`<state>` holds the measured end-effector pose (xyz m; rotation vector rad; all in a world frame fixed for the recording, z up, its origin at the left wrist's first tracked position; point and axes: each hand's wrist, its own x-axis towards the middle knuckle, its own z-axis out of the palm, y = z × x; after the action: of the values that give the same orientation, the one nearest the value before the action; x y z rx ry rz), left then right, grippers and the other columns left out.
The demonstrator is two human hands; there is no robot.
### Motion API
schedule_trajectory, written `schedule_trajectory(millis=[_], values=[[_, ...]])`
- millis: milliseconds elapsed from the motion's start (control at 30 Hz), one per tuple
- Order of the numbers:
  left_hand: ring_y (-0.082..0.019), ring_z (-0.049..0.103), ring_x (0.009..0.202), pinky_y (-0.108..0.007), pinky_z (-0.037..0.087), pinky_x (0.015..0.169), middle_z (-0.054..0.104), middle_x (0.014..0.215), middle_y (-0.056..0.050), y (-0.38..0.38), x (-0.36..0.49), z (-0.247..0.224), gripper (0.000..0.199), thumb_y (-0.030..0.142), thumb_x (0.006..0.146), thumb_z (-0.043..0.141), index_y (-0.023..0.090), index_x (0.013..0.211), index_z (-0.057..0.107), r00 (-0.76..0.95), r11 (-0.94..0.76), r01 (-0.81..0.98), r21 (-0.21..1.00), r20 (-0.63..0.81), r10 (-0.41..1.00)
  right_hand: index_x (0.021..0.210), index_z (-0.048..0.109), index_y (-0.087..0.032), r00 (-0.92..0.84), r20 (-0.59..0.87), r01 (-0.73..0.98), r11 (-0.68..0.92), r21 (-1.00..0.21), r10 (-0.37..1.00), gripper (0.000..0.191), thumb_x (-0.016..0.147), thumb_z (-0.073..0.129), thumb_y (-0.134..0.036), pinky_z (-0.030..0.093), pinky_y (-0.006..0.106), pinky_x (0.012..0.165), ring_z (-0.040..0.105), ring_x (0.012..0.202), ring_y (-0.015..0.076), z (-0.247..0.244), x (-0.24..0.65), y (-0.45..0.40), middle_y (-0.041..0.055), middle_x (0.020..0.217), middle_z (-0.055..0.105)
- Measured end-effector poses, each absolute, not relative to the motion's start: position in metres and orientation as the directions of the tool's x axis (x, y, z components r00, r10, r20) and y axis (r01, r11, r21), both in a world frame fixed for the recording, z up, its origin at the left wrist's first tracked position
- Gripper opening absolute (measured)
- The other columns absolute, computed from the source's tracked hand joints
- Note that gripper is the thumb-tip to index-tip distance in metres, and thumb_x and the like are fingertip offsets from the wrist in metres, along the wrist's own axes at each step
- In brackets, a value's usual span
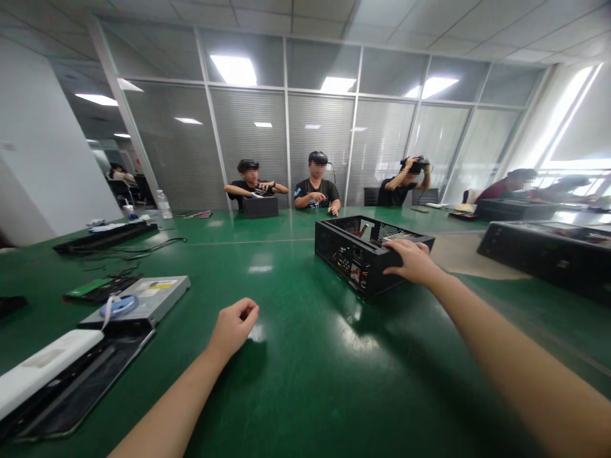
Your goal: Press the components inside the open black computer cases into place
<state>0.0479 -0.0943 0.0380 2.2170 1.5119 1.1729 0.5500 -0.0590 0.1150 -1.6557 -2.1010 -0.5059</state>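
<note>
On green flat tabletop (pixel 286 362): black boxy metal case (pixel 353 259) right of centre, silver flat metal drive (pixel 160 298) at left.

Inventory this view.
Open case: 1, black, centre right
Other cases: at least 3, black, far and right
Drive: 1, silver, left
Round piece: 1, blue, on drive
Board: 1, green, behind drive
Panel: 1, black, lower left
Strip: 1, white, lower left
Cables: several, black, left
Bottle: 1, clear, left
Table: 1, green, beneath
People: several, black or red clothes, opposite
Partition: 1, grey, background
Left hand: 1, bare, lower centre
Right hand: 1, bare, on open case
</note>
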Motion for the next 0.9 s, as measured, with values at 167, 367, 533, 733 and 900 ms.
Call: schedule_trajectory(millis=[167, 367, 533, 733, 900], values=[[-0.013, 0.053, 0.056, -0.024, 0.039, 0.058, 0.056, 0.057, 0.003, -0.077, 0.039, 0.027, 0.024, 0.037, 0.084, 0.052, 0.020, 0.071, 0.063, 0.097, -0.412, 0.666, 0.622, 0.475, 0.875, 0.110, 0.064, -0.018, -0.353, 0.366, 0.936, 0.325, 0.138, 0.861, 0.055, 0.064, 0.084, -0.041, 0.034, 0.046, 0.096, 0.051, 0.115, 0.0344, 0.147, 0.529, -0.056, 0.0151, 0.117, 0.065], [-0.014, 0.053, 0.052, -0.024, 0.040, 0.054, 0.056, 0.053, 0.003, -0.073, 0.034, 0.025, 0.025, 0.041, 0.082, 0.054, 0.020, 0.071, 0.063, 0.019, -0.357, 0.617, 0.702, 0.441, 0.898, 0.106, 0.065, -0.018, -0.512, 0.342, 0.853, 0.512, 0.097, 0.788, 0.052, 0.071, 0.079, -0.053, 0.040, 0.046, 0.090, 0.055, 0.101, 0.0323, 0.156, 0.421, -0.140, 0.0139, 0.104, 0.066], [-0.014, 0.054, 0.053, -0.024, 0.040, 0.054, 0.056, 0.054, 0.003, -0.076, 0.032, 0.024, 0.025, 0.042, 0.082, 0.055, 0.019, 0.074, 0.063, 0.028, -0.375, 0.618, 0.691, 0.457, 0.889, 0.107, 0.070, -0.026, -0.622, 0.185, 0.743, 0.648, -0.168, 0.761, 0.043, 0.076, 0.073, -0.055, 0.045, 0.040, 0.090, 0.061, 0.095, 0.0271, 0.203, 0.373, -0.242, 0.0092, 0.098, 0.067], [-0.013, 0.054, 0.055, -0.023, 0.040, 0.055, 0.057, 0.057, 0.003, -0.074, 0.029, 0.019, 0.024, 0.041, 0.082, 0.056, 0.019, 0.073, 0.063, 0.049, -0.395, 0.621, 0.678, 0.469, 0.882, 0.102, 0.072, -0.024, -0.495, -0.018, 0.846, 0.477, -0.238, 0.869, 0.047, 0.081, 0.059, -0.064, 0.051, 0.033, 0.081, 0.066, 0.090, 0.0197, 0.250, 0.407, -0.204, 0.0023, 0.095, 0.071], [-0.013, 0.053, 0.055, -0.023, 0.039, 0.055, 0.057, 0.056, 0.002, -0.071, 0.027, 0.019, 0.025, 0.041, 0.082, 0.056, 0.019, 0.072, 0.063, 0.064, -0.404, 0.623, 0.670, 0.471, 0.880, 0.087, 0.074, -0.015, -0.364, -0.117, 0.898, 0.382, 0.220, 0.924, 0.030, 0.065, 0.084, -0.032, 0.051, 0.040, 0.083, 0.069, 0.089, 0.0280, 0.192, 0.393, -0.103, 0.0105, 0.085, 0.073]])
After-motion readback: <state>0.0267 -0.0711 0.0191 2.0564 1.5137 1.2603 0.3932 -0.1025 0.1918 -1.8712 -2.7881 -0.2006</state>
